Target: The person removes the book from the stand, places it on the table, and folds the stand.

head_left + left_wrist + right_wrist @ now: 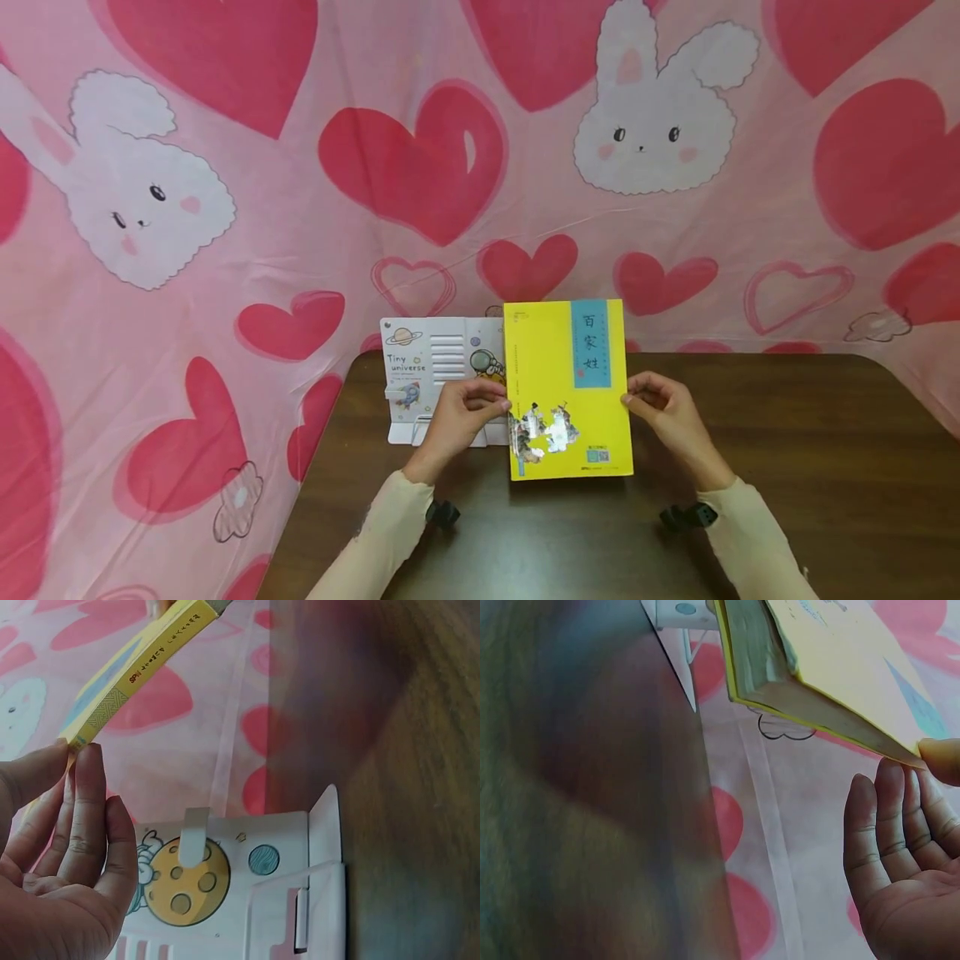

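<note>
A yellow book (pixel 547 350) with a blue title panel is held upright, its cover toward the head camera. My left hand (pixel 461 417) pinches its left edge between thumb and fingers; in the left wrist view the printed spine (pixel 142 667) shows at those fingertips. On the opposite edge, my right hand (pixel 671 417) pinches the book, and the right wrist view shows the page block (pixel 817 712) beside its fingers. Behind the book and my left hand stands a white book stand (pixel 408 333) printed with planets and an astronaut. The book hides the stand's right part.
A dark brown wooden table (pixel 787 467) lies beneath. At its back and left hangs a pink cloth (pixel 540 225) with hearts and rabbits. Dark straps (pixel 442 514) sit at both wrists. White clips and a wire support (pixel 300 877) stick out from the stand.
</note>
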Available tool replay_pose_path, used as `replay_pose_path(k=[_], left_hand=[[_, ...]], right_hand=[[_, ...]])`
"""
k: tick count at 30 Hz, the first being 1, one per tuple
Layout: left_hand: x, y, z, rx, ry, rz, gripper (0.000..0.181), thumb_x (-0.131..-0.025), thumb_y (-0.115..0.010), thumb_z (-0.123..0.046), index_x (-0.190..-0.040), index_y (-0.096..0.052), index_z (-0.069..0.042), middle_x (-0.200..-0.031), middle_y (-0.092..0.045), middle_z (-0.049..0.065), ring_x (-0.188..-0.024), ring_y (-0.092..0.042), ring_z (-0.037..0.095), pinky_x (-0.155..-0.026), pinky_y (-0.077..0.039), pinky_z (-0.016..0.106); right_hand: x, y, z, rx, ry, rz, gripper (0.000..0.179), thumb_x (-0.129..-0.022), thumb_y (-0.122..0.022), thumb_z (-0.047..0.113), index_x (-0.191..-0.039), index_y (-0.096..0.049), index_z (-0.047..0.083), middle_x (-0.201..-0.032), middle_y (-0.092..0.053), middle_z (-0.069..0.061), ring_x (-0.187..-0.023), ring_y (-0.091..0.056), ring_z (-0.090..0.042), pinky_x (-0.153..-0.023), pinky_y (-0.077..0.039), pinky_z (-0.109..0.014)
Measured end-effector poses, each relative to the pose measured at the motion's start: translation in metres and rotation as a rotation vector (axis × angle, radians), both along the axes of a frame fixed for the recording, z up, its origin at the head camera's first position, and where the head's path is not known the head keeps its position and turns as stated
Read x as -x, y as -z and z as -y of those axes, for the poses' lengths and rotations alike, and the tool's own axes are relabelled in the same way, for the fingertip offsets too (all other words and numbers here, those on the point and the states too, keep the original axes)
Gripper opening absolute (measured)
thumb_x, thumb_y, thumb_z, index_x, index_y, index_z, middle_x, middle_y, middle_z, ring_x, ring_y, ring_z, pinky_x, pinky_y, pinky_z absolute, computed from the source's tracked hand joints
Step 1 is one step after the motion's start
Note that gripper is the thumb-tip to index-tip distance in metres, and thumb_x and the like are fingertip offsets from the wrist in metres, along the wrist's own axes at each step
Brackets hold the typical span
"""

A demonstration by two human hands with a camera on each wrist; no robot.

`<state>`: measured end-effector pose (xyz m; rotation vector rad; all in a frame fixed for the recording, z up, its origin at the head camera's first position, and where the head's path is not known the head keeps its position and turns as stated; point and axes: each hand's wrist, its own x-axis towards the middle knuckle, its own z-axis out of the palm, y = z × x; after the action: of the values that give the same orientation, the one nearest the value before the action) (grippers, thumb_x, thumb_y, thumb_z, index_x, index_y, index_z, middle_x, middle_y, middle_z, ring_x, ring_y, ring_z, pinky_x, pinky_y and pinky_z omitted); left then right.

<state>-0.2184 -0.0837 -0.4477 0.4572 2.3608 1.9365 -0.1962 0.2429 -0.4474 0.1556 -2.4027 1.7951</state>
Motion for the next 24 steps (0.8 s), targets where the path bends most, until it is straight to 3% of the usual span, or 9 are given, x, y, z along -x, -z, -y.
replay_pose_path(k=[7,15,24], left_hand=[[-0.001,0.002,-0.01,-0.016,0.023,0.005,0.019,-0.091,-0.078,-0.005,-0.109,-0.076,0.003,-0.101,-0.077,0.024,-0.084,-0.078,0.019,-0.076,-0.059,0.022],[0.0,0.003,-0.018,0.017,0.056,0.042,0.019,-0.092,-0.078,-0.009,-0.109,-0.077,-0.001,-0.104,-0.079,0.018,-0.086,-0.079,0.022,-0.084,-0.063,0.033],[0.002,0.013,-0.023,0.059,0.075,0.092,0.018,-0.092,-0.078,-0.011,-0.106,-0.077,0.001,-0.099,-0.08,0.018,-0.092,-0.077,0.042,-0.082,-0.063,0.034]], right_hand=[[-0.004,0.005,-0.011,-0.006,0.005,0.002,0.02,-0.097,-0.067,-0.001,-0.112,-0.062,-0.014,-0.089,-0.066,0.016,-0.079,-0.063,-0.011,-0.078,-0.056,-0.014],[-0.007,0.011,-0.023,-0.029,0.012,0.035,0.021,-0.099,-0.066,0.001,-0.113,-0.061,-0.013,-0.088,-0.065,0.014,-0.078,-0.063,-0.013,-0.078,-0.055,-0.014],[-0.008,0.013,-0.03,-0.09,0.002,0.132,0.024,-0.099,-0.067,0.007,-0.115,-0.063,-0.01,-0.093,-0.069,0.004,-0.078,-0.065,-0.018,-0.079,-0.058,-0.023]])
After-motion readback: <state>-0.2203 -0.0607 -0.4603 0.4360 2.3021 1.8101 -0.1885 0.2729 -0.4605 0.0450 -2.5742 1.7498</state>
